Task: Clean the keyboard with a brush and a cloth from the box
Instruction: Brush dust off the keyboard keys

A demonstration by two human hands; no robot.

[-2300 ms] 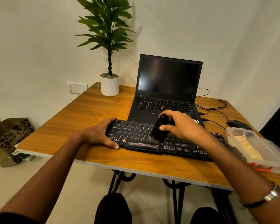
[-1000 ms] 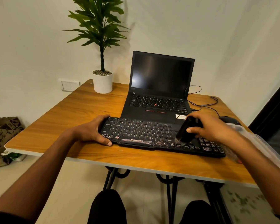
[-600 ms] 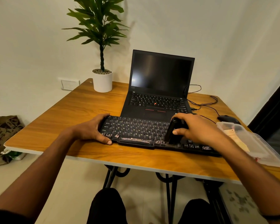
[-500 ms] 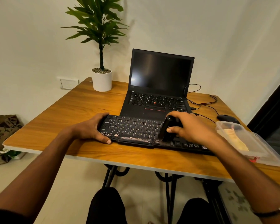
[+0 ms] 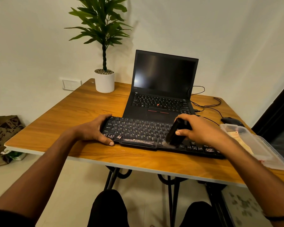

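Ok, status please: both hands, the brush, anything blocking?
Left hand grips keyboard end. Right hand holds brush, bristles on front row right of spacebar. Nothing blocking.

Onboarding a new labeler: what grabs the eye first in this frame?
The right hand gripping a black brush, bristles on the keys just right of the spacebar of the black keyboard at the table's near edge. The left hand holds the keyboard's left end. Behind stand an open laptop, screen dark, and a potted plant at the far left corner.
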